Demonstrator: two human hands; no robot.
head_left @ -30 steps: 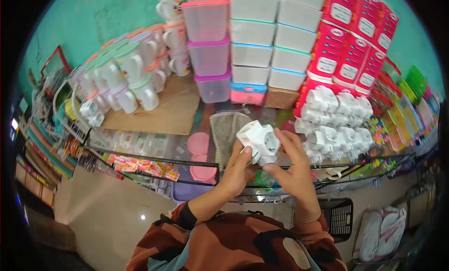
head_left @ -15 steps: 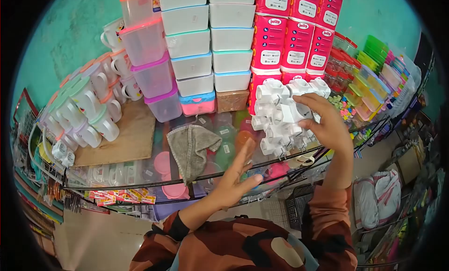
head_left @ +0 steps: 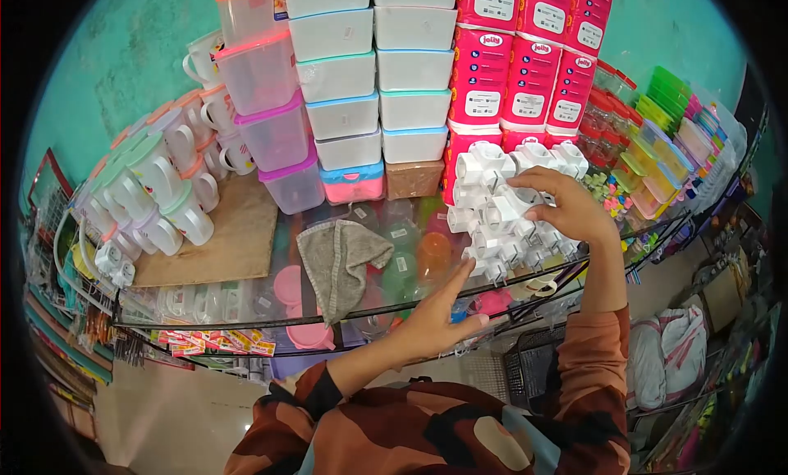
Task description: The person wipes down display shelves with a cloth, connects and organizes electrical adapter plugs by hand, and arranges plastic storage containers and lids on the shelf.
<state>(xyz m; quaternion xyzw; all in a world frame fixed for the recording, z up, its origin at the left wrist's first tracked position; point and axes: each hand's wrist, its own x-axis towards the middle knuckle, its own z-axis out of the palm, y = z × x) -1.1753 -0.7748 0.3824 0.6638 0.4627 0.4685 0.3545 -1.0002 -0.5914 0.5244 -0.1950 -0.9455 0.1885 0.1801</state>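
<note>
White electrical plug adapters (head_left: 484,221) are heaped in stacked rows at the right part of the shelf, some with their metal pins showing. My right hand (head_left: 574,208) reaches over the top of this heap, thumb and fingers closed around one white plug adapter (head_left: 529,197) that still lies against the others. Lower down, my left hand (head_left: 435,319) is held over the shelf's front rail with its fingers stretched out, holding nothing. Its fingertips are near the lower left of the heap. A crumpled grey cloth (head_left: 338,266) lies left of this hand.
Behind stand columns of white lidded boxes (head_left: 336,77) and pink "Jolly" packs (head_left: 480,73). Mugs (head_left: 152,171) are stacked at the left by a brown board (head_left: 230,237). Colourful containers (head_left: 657,167) sit at the right. A black wire rail (head_left: 394,307) edges the shelf.
My left hand has moved slightly right and down. My right hand stays at the heap, its fingers a little nearer together around the adapter. The whole view has shifted slightly.
</note>
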